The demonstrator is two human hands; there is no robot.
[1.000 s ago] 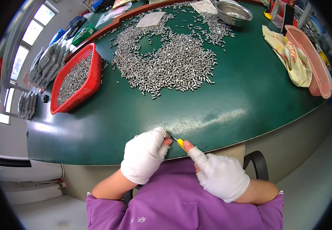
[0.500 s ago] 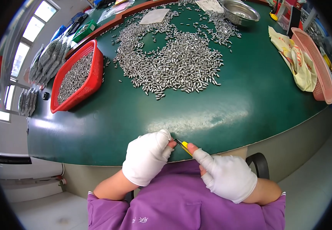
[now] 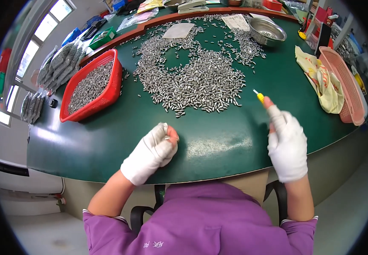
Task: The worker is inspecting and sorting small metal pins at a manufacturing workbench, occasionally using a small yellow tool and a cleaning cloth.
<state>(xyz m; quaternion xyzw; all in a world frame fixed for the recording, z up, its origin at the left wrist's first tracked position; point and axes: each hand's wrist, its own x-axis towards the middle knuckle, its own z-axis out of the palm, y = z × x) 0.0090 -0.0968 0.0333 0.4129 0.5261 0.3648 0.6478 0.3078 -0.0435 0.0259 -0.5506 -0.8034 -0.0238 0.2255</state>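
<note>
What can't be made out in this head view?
In the head view:
What the left hand holds, if anything: too small, covered by curled fingers.
Rear end of the yellow tool: inside the blurred right hand.
Bottom of the red basket: covered by metal parts.
Seat of the black chair: hidden by the person.

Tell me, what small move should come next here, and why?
Perhaps the right hand should edge left to the metal pile: its yellow tool points that way from just beside it, while the left hand has its fingers curled.
</note>
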